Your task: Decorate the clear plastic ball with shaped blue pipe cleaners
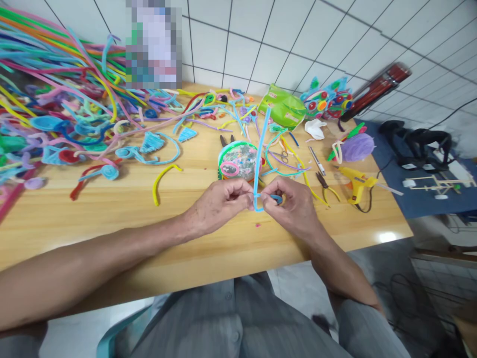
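Note:
Both hands meet above the wooden table [112, 209] near its front edge. My left hand [219, 201] is closed in a pinch on the bent lower end of a light blue pipe cleaner [261, 149]. My right hand [292, 206] is also closed on it, fingers curled round the small folded loop at the bottom. The long free end of the pipe cleaner stands up and leans slightly right, towards the back of the table. Just behind the hands sits a round bowl [238, 161] of mixed scraps.
A large heap of coloured pipe cleaners [55, 99] covers the table's left and back. A loose yellow pipe cleaner [162, 179] lies left of the hands. Pliers [324, 181], a yellow glue gun [357, 184], a purple ball [357, 147] and a green bag [285, 107] lie to the right.

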A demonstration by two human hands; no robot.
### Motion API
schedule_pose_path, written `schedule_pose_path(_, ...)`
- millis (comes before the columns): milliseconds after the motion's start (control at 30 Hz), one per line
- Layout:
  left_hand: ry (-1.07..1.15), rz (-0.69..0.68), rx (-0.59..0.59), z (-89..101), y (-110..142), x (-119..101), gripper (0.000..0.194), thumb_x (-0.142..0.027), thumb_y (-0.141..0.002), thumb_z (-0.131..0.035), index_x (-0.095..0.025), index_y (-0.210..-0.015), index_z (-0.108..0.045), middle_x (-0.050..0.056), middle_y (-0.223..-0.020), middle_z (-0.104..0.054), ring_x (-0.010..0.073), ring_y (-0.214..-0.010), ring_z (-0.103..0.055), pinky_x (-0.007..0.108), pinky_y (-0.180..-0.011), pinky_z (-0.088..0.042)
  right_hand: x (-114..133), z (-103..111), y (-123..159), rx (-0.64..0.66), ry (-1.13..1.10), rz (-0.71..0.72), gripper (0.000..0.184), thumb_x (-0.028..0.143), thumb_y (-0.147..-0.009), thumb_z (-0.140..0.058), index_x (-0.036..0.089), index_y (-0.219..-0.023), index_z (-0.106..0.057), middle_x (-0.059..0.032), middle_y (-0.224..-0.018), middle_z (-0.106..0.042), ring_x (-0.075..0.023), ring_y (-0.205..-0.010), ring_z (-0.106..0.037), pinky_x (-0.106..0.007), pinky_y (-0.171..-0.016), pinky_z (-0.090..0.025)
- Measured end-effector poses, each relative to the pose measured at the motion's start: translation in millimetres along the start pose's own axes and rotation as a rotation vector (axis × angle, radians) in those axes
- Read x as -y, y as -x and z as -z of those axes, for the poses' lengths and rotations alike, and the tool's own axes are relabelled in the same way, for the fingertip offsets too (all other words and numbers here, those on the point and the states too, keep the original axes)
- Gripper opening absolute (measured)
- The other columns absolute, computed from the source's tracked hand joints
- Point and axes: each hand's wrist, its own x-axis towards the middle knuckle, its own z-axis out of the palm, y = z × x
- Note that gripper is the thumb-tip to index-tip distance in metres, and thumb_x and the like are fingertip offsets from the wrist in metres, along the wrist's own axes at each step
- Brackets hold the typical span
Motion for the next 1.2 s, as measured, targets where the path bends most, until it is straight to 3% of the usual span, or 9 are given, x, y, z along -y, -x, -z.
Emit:
schedule_pose_path(567,0.003,-0.013,0.006,0.7,-0.7,2.6,0.014,-0.028,-0.087,-0.060,-0.018,-0.086,-0.069,-0.003,-0.074,-0.063,0.0085,-0.061,-0.046,0.021,-0.058,-0.038,-1.1,-1.6,0.3,-0.015,-0.018,-0.019,0.014,0.013,-0.076,-0.060,0.024,-0.068,-0.060,0.0036,-0.064,-0.066,-0.0130,-0.058,-0.057,-0.029,-0.058,-0.042)
schedule_pose_path(1000,0.025,-0.032,0.016,1.9,-0.9,0.5,0.013,-0.024,-0.087,-0.060,-0.018,-0.080,-0.069,-0.006,-0.061,-0.054,0.0076,-0.056,-0.044,0.022,-0.057,-0.038,-1.3,-1.1,2.0,0.003,-0.027,0.009,0.015,0.013,-0.078,-0.061,0.024,-0.068,-0.060,0.0038,-0.065,-0.064,-0.0128,-0.060,-0.059,-0.029,-0.060,-0.041)
schedule_pose_path(1200,0.033,-0.032,0.001,2.6,-1.5,0.0,0.014,-0.024,-0.085,-0.060,-0.018,-0.079,-0.071,-0.005,-0.063,-0.059,0.0074,-0.055,-0.045,0.022,-0.057,-0.037,-8.4,-3.6,0.3,0.052,-0.228,-0.036,0.016,0.015,-0.084,-0.065,0.024,-0.095,-0.072,0.0034,-0.077,-0.063,-0.0128,-0.069,-0.059,-0.028,-0.066,-0.046)
